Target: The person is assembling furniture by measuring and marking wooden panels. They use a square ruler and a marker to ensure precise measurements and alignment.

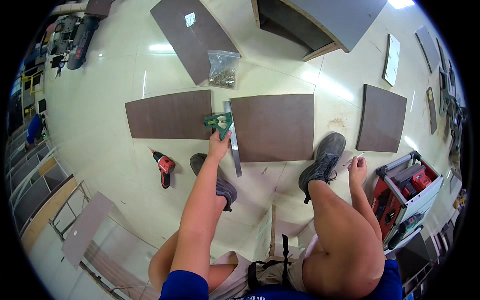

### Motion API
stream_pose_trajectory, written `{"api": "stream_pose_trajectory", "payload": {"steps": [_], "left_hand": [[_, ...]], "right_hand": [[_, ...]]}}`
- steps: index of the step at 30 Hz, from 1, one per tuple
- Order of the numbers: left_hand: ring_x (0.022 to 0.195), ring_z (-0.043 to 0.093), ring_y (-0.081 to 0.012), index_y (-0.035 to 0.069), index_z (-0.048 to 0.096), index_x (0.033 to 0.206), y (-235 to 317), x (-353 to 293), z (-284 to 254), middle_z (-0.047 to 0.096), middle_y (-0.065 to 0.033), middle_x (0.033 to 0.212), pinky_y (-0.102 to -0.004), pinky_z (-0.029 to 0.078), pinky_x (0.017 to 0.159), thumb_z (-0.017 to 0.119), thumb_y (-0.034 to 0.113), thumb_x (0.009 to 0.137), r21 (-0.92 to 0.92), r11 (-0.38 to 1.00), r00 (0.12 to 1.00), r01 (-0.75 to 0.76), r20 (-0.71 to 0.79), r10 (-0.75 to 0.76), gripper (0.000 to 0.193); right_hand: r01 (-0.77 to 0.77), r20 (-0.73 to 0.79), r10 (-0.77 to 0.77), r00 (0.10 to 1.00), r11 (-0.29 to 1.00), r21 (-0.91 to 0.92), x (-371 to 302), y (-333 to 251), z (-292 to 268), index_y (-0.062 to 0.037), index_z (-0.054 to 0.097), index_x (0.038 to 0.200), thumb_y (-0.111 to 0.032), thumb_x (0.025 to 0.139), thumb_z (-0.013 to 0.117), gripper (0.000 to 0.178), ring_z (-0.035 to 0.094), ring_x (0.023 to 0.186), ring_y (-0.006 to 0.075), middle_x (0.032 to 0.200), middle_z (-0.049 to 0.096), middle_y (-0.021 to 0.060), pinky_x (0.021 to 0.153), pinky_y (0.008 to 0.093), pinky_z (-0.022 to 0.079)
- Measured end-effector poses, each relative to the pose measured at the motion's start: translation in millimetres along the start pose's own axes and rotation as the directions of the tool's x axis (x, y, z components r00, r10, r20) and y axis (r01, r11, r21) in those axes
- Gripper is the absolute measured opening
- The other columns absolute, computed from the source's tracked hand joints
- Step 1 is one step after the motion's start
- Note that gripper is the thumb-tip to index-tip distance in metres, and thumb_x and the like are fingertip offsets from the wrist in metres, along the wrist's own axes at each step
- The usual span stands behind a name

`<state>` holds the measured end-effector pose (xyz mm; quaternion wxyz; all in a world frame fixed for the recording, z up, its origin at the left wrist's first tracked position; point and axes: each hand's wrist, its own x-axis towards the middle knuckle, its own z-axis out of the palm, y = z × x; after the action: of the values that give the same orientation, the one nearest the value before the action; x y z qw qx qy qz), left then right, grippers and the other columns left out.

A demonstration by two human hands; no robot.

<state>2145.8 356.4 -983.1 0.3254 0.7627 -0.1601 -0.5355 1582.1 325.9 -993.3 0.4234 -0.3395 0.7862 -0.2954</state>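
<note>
My left hand (218,146) is closed on a combination square (221,122) with a green head and a steel blade. The blade lies along the left edge of a brown board (274,129), between my shoes. A second brown board (169,116) lies to the left, its right end partly under the square's head. My right hand (357,171), beside my right shoe, is pinched around a thin, pencil-like stick (360,155), too small to name surely. A red and black cordless drill (164,167) rests on the floor left of my left shoe.
A clear bag of screws (223,71) sits by a large brown panel (192,37). Another board (383,119) lies right of my right shoe. A tool case (407,192) stands at right, a grey cabinet (345,20) beyond, an air compressor (75,42) far left.
</note>
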Motion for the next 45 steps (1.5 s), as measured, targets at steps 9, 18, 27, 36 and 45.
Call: {"api": "stream_pose_trajectory", "payload": {"steps": [9,18,27,36,45], "left_hand": [[0.072,0.061,-0.0102,0.003,0.063,0.107,-30.9,13.0,-1.8,0.064,-0.0009,0.084,-0.0286,0.054,0.061,0.066,0.020,0.096,-0.072,0.996,0.998,-0.047,-0.035,0.045,0.021],[0.072,0.060,-0.0106,0.004,0.063,0.109,-31.9,22.3,-7.8,0.063,-0.0001,0.084,-0.0286,0.053,0.060,0.064,0.021,0.097,-0.124,0.992,0.999,-0.022,0.031,0.026,0.021],[0.072,0.060,-0.0115,0.004,0.062,0.108,-21.9,19.4,-5.2,0.060,0.0000,0.083,-0.0305,0.055,0.061,0.064,0.021,0.097,-0.062,0.997,0.999,0.034,0.029,-0.032,0.021],[0.073,0.059,-0.0120,0.005,0.062,0.110,-16.5,20.4,-7.2,0.058,0.0008,0.082,-0.0310,0.056,0.062,0.063,0.020,0.097,-0.051,0.998,0.997,0.048,0.059,-0.045,0.019],[0.078,0.061,-0.0126,0.006,0.062,0.111,-13.3,20.0,-7.8,0.061,-0.0009,0.089,-0.0333,0.059,0.066,0.062,0.018,0.098,-0.043,0.996,0.995,0.072,0.079,-0.068,0.018]], "right_hand": [[0.331,0.365,-0.295,0.883,0.943,-0.040,-35.9,-76.5,100.1,-0.0032,0.053,0.088,-0.005,0.095,0.060,0.010,0.051,0.058,0.0048,0.069,0.058,-0.0001,0.051,0.0220,0.040],[0.294,0.442,-0.210,0.872,0.947,-0.130,-49.2,-97.7,111.6,-0.0017,0.056,0.089,-0.008,0.094,0.062,0.010,0.047,0.054,0.0053,0.062,0.054,-0.0012,0.051,0.0238,0.039],[0.379,0.439,-0.229,0.869,0.878,-0.292,-42.7,-91.9,114.4,-0.0005,0.058,0.089,-0.010,0.092,0.064,0.012,0.047,0.052,0.0079,0.059,0.054,0.0023,0.050,0.0270,0.039],[0.363,0.439,-0.209,0.874,0.882,-0.300,-41.5,-92.8,114.5,-0.0009,0.058,0.088,-0.011,0.091,0.065,0.012,0.049,0.051,0.0102,0.059,0.055,0.0040,0.050,0.0283,0.040],[0.351,0.440,-0.190,0.877,0.880,-0.320,-40.9,-95.5,114.9,-0.0010,0.058,0.089,-0.012,0.091,0.066,0.013,0.051,0.051,0.0111,0.059,0.057,0.0047,0.051,0.0288,0.042]]}}
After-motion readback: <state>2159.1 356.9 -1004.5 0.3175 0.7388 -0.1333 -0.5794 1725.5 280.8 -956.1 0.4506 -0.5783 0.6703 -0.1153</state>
